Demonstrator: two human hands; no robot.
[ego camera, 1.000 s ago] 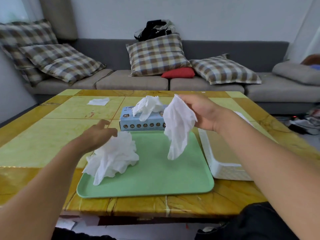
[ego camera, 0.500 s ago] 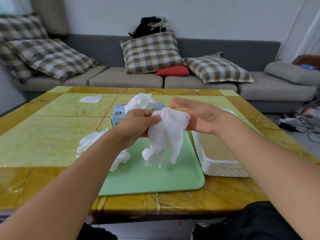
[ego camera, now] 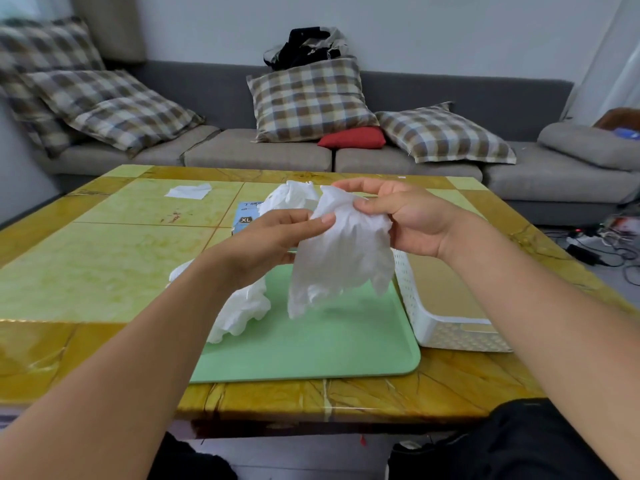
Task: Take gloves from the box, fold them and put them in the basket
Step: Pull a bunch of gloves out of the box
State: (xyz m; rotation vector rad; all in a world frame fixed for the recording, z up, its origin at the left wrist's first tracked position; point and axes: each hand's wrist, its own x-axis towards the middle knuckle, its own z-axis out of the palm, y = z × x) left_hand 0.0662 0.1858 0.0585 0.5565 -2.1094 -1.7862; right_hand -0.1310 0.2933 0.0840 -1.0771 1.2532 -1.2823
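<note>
Both hands hold one white glove [ego camera: 341,258] up above the green tray [ego camera: 329,344]. My left hand [ego camera: 273,237] pinches its upper left edge, and my right hand [ego camera: 405,220] grips its top on the right. The glove hangs crumpled, fingers pointing down. A second white glove [ego camera: 242,313] lies bunched on the tray's left side, partly hidden by my left forearm. The blue glove box [ego camera: 247,218] stands behind my hands with a white glove [ego camera: 291,197] sticking out of its top. The white basket [ego camera: 446,320] sits to the right of the tray.
All of this rests on a yellow-green tiled table [ego camera: 104,265]. A white scrap of paper [ego camera: 188,191] lies at its far left. A grey sofa [ego camera: 242,154] with checked cushions stands behind. Cables [ego camera: 602,244] lie on the floor at the right.
My left hand left the glove on the tray and came up to the glove hanging from my right hand. Both hands now hold it, and it is spread wider.
</note>
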